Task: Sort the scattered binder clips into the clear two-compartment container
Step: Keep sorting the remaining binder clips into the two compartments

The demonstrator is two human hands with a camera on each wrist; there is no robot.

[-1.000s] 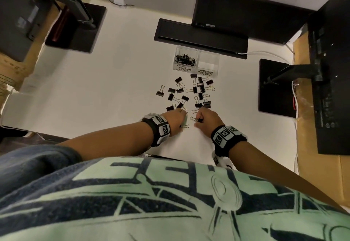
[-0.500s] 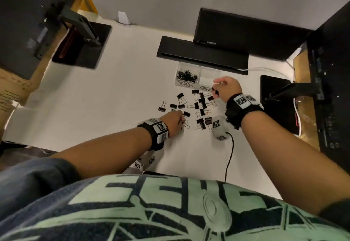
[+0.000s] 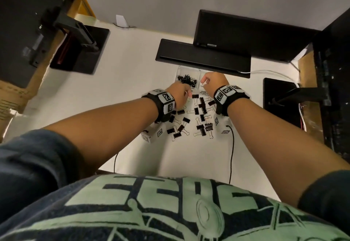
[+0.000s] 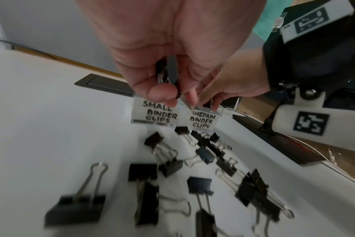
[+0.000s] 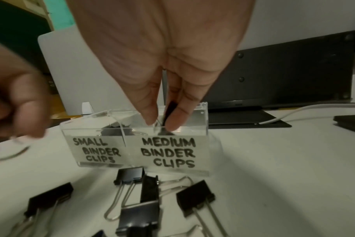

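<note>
A clear two-compartment container (image 3: 189,68) stands on the white table, labelled SMALL BINDER CLIPS and MEDIUM BINDER CLIPS (image 5: 142,144) (image 4: 172,115). Its small side holds several black clips. My right hand (image 5: 162,121) (image 3: 205,80) pinches a black binder clip (image 5: 169,110) just over the medium compartment. My left hand (image 4: 177,97) (image 3: 184,94) pinches another black clip (image 4: 165,72) in front of the small side, above the table. Several scattered binder clips (image 3: 201,116) (image 4: 201,184) (image 5: 195,198) lie in front of the container, between my wrists.
A black bar (image 3: 204,57) and a dark monitor (image 3: 246,32) stand right behind the container. Black stand bases sit at the left (image 3: 81,49) and right (image 3: 278,96). A white cable (image 3: 265,72) runs at the back right. Black wrist cables (image 3: 232,155) trail over the front edge.
The right hand carried its clip from the pile up to the medium compartment. The left hand lifted off the pile with a clip and moved forward to the container's small side.
</note>
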